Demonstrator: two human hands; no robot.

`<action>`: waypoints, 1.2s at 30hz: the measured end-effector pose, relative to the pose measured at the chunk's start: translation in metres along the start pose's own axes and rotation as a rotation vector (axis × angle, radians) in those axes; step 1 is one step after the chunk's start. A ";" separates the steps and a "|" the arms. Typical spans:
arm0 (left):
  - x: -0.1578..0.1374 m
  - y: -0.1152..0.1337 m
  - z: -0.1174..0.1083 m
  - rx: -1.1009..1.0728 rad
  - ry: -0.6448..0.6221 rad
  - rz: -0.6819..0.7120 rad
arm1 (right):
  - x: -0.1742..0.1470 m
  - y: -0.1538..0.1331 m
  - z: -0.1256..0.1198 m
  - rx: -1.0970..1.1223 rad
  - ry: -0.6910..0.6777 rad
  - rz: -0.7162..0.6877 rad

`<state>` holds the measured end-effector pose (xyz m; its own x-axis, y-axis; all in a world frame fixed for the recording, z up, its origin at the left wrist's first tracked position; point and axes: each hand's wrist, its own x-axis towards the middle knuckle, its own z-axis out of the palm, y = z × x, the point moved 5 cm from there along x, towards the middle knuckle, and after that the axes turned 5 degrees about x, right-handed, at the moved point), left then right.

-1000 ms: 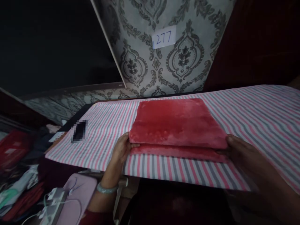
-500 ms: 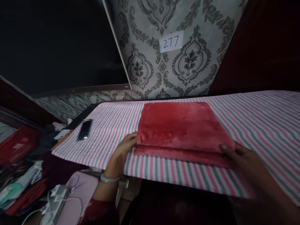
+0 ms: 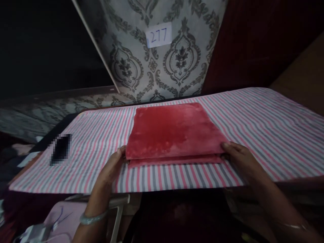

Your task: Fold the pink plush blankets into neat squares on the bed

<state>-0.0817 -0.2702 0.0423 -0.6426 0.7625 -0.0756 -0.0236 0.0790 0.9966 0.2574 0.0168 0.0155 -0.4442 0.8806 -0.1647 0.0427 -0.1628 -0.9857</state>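
Observation:
A folded red plush cloth (image 3: 169,131) lies in the middle of a pink, grey and white striped tablecloth (image 3: 93,135). Its upper layer ends just short of the lower one, so a narrow strip of the lower layer shows along the front. My left hand (image 3: 116,162) is at the cloth's front left corner, thumb on the side edge and the other fingertips partly hidden. At the front right corner, my right hand (image 3: 236,153) pinches the edge, thumb on top and fingers beneath.
To the left on the striped cloth lies a dark, pixelated flat object (image 3: 60,148). Behind the table are patterned wallpaper, a paper marked 277 (image 3: 159,34) and a dark screen (image 3: 45,47). A power strip (image 3: 36,233) sits on a pink surface at lower left.
The view has swung to the right. The front strip of the lower layer now looks narrower and straighter, its right end drawn in under the upper layer. Both hands stay at the front corners.

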 end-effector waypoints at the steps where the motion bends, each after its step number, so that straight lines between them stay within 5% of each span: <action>1: 0.000 0.001 0.001 0.062 0.006 0.006 | -0.001 -0.001 0.000 0.005 -0.002 -0.014; 6: -0.004 -0.007 0.002 0.070 0.146 -0.072 | -0.006 -0.004 -0.002 -0.018 0.020 -0.048; 10: -0.003 -0.008 0.002 0.085 0.126 -0.165 | -0.007 -0.006 0.000 -0.031 -0.062 -0.031; 20: -0.002 0.002 0.012 0.179 0.241 -0.107 | -0.006 -0.010 -0.001 -0.148 -0.023 -0.182; 24: -0.001 -0.003 0.010 0.213 0.134 -0.174 | -0.004 -0.010 -0.003 -0.208 -0.153 -0.164; 26: 0.001 0.007 0.004 0.300 0.159 -0.119 | -0.001 -0.018 -0.010 -0.261 -0.137 -0.198; 29: 0.004 0.044 -0.004 0.532 0.413 0.170 | 0.007 -0.045 -0.017 -0.375 0.084 -0.387; 31: 0.012 0.071 0.008 0.669 0.453 0.391 | 0.013 -0.070 0.002 -0.463 0.093 -0.558; 33: 0.033 0.090 0.036 0.774 0.293 0.531 | 0.024 -0.094 0.044 -0.591 -0.057 -0.717; 36: 0.079 0.100 0.083 0.954 0.031 0.560 | 0.044 -0.117 0.120 -0.884 -0.245 -0.842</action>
<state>-0.0716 -0.1489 0.1334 -0.3971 0.8295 0.3927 0.8680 0.2004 0.4544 0.1257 0.0216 0.1281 -0.7765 0.4441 0.4470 0.2086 0.8506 -0.4827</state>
